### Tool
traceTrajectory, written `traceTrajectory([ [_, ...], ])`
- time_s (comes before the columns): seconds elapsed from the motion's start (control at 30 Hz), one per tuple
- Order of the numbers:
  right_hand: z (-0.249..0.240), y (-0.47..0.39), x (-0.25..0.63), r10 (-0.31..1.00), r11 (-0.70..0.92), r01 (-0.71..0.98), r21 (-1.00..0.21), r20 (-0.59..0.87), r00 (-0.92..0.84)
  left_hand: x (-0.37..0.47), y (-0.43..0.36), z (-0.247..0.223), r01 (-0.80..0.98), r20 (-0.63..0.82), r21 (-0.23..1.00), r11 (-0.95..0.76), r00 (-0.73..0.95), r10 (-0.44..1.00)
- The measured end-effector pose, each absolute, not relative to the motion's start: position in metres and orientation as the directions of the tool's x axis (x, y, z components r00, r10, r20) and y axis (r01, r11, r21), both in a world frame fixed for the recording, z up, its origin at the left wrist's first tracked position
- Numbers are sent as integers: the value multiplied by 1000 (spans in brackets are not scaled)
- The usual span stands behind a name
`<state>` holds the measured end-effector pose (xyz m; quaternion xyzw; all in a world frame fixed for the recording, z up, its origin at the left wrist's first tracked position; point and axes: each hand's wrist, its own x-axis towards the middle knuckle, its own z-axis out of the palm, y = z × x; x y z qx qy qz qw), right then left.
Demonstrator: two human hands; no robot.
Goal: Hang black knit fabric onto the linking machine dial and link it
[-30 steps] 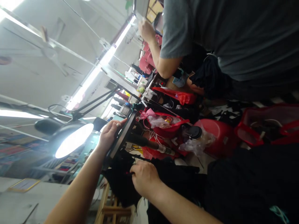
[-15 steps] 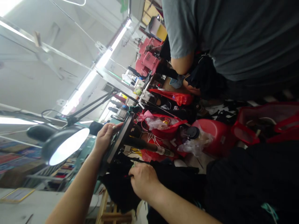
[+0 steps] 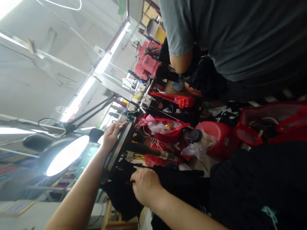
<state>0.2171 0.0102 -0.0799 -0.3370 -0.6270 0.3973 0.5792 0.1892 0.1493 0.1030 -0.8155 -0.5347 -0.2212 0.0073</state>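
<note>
The view is tipped sideways, with the ceiling at the left. My left hand (image 3: 111, 136) is at the dark edge of a work table (image 3: 120, 145), its fingers bent together; a small pale spot shows at the fingertips, and what they hold is hidden. Lower and to the right, my right hand (image 3: 146, 187) is closed on black cloth (image 3: 123, 195), beside the table edge. More black cloth lies behind and below this hand.
A lit lamp (image 3: 68, 156) stands left of my left arm. Red bags (image 3: 168, 135), a red stool (image 3: 218, 137) and a red basket (image 3: 249, 127) are at the right. A person in a grey shirt (image 3: 235, 38) is close by, near pink machines (image 3: 148, 64).
The view has shifted slightly, so the lamp and background sit a little further left. My left hand appears slightly further up along the table edge; my right hand keeps its hold on the cloth.
</note>
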Motion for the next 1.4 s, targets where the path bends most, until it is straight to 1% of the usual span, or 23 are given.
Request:
traceTrajectory([
  [0.2, -80, 9, 216, 880, 459, -41, -887, 461, -112, 191, 143, 98, 862, 377, 301, -407, 284, 881],
  [0.37, -81, 10, 216, 880, 458, -57, -887, 461, -117, 189, 143, 92, 829, 399, 388, -403, 244, 884],
  [0.57, -79, 7, 217, 890, 439, -70, -896, 444, -108, 187, 147, 90, 775, 383, 496, -393, 211, 899],
  [0.77, -85, 12, 218, 931, 352, -84, -932, 358, -76, 187, 147, 93, 708, 312, 600, -372, 221, 924],
  [0.97, -108, 37, 231, 964, 254, -92, -963, 259, -54, 172, 156, 91, 592, 242, 725, -352, 260, 935],
  [1.2, -123, 57, 236, 976, 179, -231, -956, 203, -85, 151, 170, 88, 445, 212, 830, -337, 307, 928],
  [1.33, -122, 51, 232, 983, 165, -271, -948, 182, -39, 146, 174, 89, 410, 208, 850, -331, 316, 926],
  [1.4, -119, 49, 231, 981, 182, -286, -941, 194, -15, 147, 175, 91, 411, 203, 852, -324, 311, 928],
])
